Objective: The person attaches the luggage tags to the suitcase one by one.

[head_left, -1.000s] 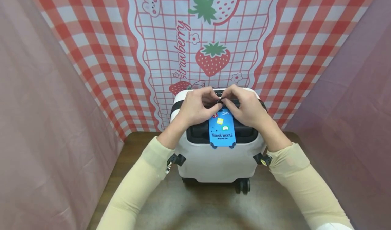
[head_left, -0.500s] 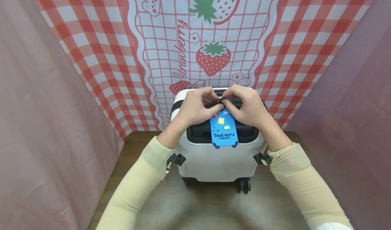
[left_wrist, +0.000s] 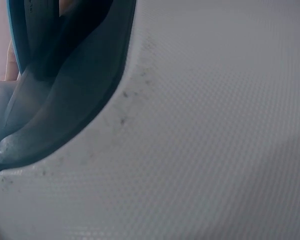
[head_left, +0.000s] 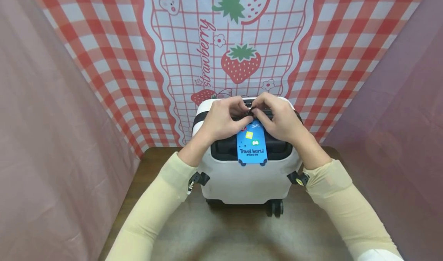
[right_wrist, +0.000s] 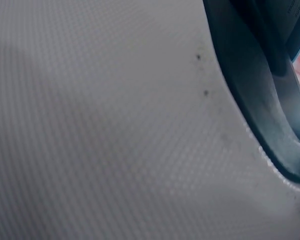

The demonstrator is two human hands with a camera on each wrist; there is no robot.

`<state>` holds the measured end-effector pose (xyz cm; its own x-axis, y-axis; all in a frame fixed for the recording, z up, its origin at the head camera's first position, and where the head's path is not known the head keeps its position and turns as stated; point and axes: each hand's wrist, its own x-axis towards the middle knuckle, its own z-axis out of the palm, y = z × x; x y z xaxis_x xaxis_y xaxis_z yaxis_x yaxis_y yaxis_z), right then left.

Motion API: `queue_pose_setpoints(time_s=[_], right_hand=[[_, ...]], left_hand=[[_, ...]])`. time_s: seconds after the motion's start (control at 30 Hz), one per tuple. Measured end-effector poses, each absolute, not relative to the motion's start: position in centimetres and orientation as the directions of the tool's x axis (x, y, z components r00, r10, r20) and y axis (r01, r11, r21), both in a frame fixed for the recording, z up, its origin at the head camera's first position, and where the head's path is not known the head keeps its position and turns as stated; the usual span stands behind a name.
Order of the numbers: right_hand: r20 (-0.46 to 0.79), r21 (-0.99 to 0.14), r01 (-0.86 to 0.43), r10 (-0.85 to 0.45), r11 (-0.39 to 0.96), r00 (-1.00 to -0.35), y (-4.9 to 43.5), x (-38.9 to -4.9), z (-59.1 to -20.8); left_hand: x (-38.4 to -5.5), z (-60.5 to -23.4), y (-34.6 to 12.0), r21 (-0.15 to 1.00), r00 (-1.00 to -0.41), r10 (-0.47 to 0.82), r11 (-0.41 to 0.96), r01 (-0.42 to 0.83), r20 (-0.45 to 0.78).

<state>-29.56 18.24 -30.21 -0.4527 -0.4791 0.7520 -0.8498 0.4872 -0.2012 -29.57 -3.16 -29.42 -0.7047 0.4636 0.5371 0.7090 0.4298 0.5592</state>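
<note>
A white suitcase stands on the table, with a black recess and handle on its upper part. A blue luggage tag printed "Travel World" hangs in front of that handle. My left hand and right hand meet above the tag, thumbs and index fingers pinching its small dark strap; the strap's exact form is mostly covered by the fingertips. The left wrist view shows the suitcase's textured shell and, at upper left, an edge of the tag. The right wrist view shows the shell likewise.
The suitcase sits on a brown wooden table, its black wheels at the near side. A strawberry-print cloth hangs just behind it. Pink curtains flank the table on both sides.
Both hands stay at the strap, with small finger movements. The blue tag swung slightly right, then back left. The head view has shifted a little.
</note>
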Motion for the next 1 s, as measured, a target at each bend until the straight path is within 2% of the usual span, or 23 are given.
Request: queue_pose_setpoints(time_s=[0.73, 1.0], right_hand=[[0.752, -0.271, -0.839, -0.439, 0.473, -0.491, 18.5, -29.32, -30.23], [0.771, -0.28, -0.858, -0.432, 0.43, -0.468, 18.56, -29.3, -30.15]], left_hand=[[-29.51, -29.46, -2.96, 0.564, -0.713, 0.454, 0.437, 0.701, 0.534], [-29.57, -29.47, -3.07, 0.56, -0.717, 0.461, 0.449, 0.697, 0.523]])
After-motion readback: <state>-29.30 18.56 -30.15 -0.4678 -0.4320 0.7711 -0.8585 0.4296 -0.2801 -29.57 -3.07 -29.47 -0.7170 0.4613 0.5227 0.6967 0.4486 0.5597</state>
